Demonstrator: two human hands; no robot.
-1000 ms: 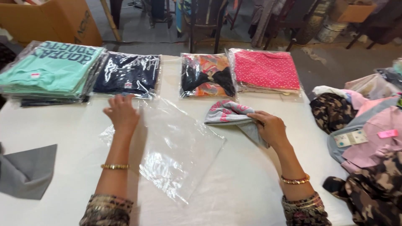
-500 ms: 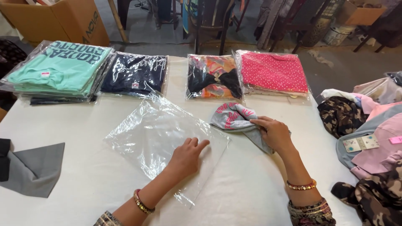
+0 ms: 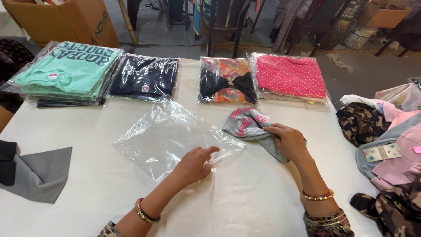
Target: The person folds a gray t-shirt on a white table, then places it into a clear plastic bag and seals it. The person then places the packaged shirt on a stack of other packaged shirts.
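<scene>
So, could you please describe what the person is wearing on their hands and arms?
Both hands are bare, no gloves. The left hand has gold and reddish bangles at the wrist; the right hand has a gold bangle, with more bangles further up. Patterned dark sleeve cuffs show at the bottom edge.

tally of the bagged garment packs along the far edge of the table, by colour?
Mint-green pack, top of a stack: 1
Navy pack: 1
Orange-and-black print pack: 1
Pink dotted pack: 1
Total: 4 visible colours. Not counted: the empty clear bag under the left hand and the grey folded garment under the right hand.
</scene>
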